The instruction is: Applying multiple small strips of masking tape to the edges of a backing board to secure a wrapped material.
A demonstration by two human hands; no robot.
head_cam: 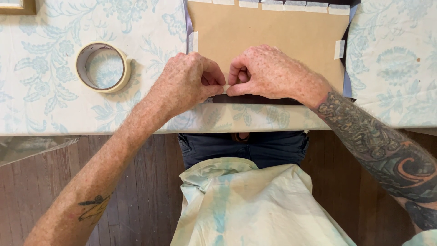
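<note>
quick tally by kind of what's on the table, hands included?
Hands: 2, left hand and right hand, fingertips pinching together at the near edge of the board
Tape roll: 1
Brown backing board: 1
Dark frame under the board: 1
Wooden frame corner, top left: 1
Floral tablecloth: 1
Total: 7

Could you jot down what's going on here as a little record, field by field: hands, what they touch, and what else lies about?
Left hand: fingers pinched on a small tape piece
Right hand: fingers pinched on the same tape piece, beside the left hand
Work piece: brown backing board in a dark frame, tape tabs along its top and sides
Surface: table with pale blue floral cloth
Nearby: masking tape roll, left of the hands
</note>
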